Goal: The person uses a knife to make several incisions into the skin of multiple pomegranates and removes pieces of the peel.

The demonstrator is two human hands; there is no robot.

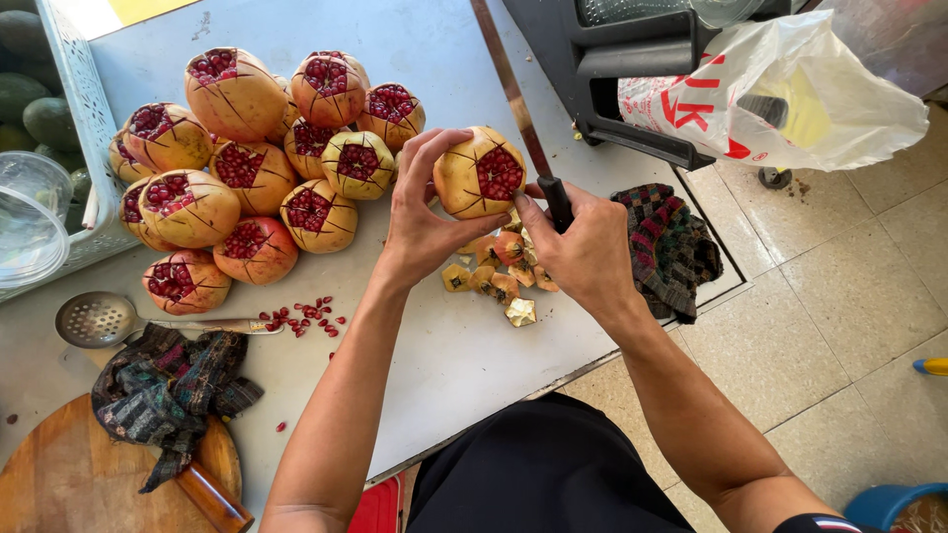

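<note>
Head view: left hand [420, 212] clamps pomegranate [481, 172] above table [464, 345], right hand [583, 247] grips knife [518, 109]; scoring likely goes best with shallow cuts, blade turned away from fingers [434, 148].

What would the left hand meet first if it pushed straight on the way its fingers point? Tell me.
The left hand points up and right, with its fingers already wrapped on the scored pomegranate. It would press into that fruit first; beyond it lies bare tabletop, though depth is unclear.

Left hand [420, 212] cups a scored pomegranate [481, 173]; right hand [583, 252] holds a knife [518, 109] pointing toward twelve o'clock, peel scraps [494, 276] on the tabletop [464, 345].
</note>
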